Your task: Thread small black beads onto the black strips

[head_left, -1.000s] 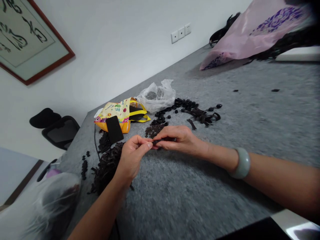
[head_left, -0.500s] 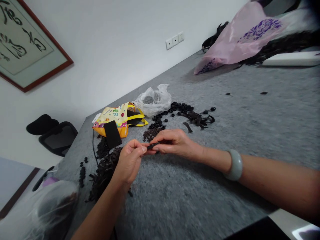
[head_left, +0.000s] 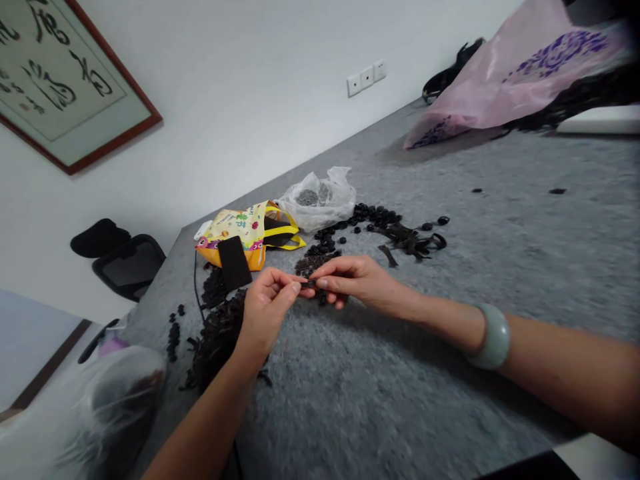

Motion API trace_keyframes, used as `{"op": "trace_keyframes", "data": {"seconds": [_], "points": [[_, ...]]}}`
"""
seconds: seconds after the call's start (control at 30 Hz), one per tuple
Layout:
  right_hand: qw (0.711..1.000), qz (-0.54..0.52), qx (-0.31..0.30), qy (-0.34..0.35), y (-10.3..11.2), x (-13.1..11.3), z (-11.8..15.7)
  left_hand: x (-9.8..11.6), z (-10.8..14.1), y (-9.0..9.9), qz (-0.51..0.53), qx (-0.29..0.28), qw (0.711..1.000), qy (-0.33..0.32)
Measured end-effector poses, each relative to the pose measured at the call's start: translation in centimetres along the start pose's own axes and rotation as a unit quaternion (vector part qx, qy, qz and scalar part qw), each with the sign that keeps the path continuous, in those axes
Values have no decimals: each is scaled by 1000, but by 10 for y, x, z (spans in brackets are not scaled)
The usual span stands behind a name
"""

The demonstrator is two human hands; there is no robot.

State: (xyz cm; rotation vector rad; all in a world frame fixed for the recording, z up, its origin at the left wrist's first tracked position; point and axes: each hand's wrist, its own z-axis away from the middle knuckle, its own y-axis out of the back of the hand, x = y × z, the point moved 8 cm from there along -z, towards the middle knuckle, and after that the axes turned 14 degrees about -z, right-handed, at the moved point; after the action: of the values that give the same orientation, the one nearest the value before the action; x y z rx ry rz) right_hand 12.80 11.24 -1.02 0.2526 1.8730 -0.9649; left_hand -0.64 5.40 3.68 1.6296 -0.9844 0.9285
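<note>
My left hand and my right hand meet above the grey felt tabletop. Between their fingertips, both pinch a small dark piece, mostly hidden by the fingers. A heap of dark curled strips lies just beyond my left wrist. A patch of dark granules sits close behind my right fingers, with small black round buttons scattered farther back. A jade bangle circles my right wrist.
A black phone rests on a yellow printed bag, beside a clear plastic bag. A pink plastic bag lies at the far right. A translucent bag sits at the lower left, and a black cable runs along the table.
My fingertips have drawn closer together around the dark piece, leaving less of it showing. The whole view has shifted slightly with my head.
</note>
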Motion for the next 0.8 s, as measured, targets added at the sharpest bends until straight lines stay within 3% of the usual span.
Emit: {"op": "trace_keyframes", "data": {"seconds": [0.13, 0.3, 0.4, 0.53, 0.6, 0.67, 0.8], "points": [[999, -47, 17, -11, 4, 5, -3, 22, 8, 3, -153, 40, 980, -118], [996, -73, 38, -26, 6, 8, -2, 49, 23, -12, -355, 63, 882, -304], [996, -77, 30, -29, 2, 9, -1, 50, 28, -23, -408, 44, 842, -349], [996, -78, 29, -31, 0, 9, 0, 53, 33, -27, -422, 51, 826, -370], [996, -76, 27, -33, -1, 8, 0, 55, 35, -25, -406, 56, 834, -370], [997, -71, 25, -34, -2, 6, 0, 53, 31, -18, -372, 64, 864, -333], [996, -69, 20, -46, -8, 3, 2, 26, 14, 4, -237, 94, 958, -131]]}}
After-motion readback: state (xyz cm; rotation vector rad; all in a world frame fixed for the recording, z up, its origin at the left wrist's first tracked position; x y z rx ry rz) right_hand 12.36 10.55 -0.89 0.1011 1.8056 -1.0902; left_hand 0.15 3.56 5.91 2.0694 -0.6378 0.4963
